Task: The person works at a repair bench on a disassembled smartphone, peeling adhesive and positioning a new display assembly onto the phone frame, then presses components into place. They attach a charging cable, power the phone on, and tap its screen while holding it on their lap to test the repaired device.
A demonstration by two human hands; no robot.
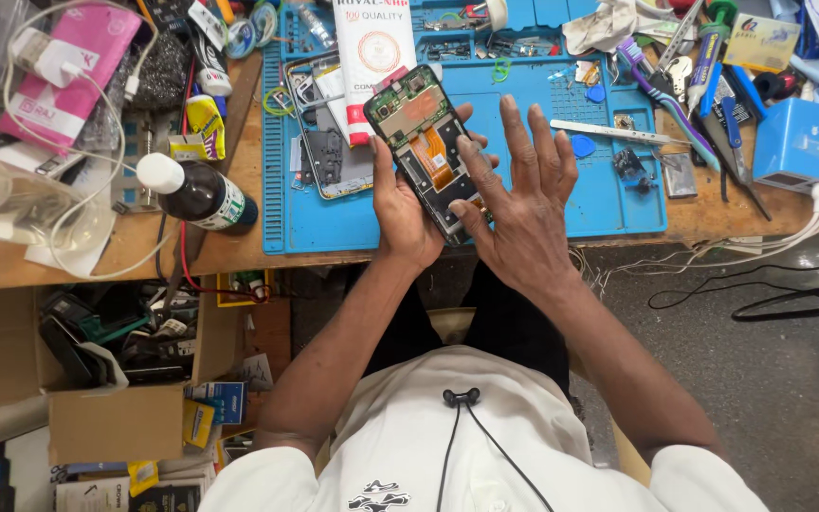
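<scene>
While the left hand grips an opened black smartphone with exposed orange and green internals at upper centre of the frame, the right hand rests on it.
Left fingers wrap the phone's edge; right fingers spread wide, holding nothing, thumb and forefinger touching its lower half, above the blue rubber work mat on the wooden desk.

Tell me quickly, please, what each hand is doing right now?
Left hand: closed around the opened phone, holding it above the blue mat.
Right hand: open, fingers spread, index fingertip and thumb on the phone's innards.
</scene>
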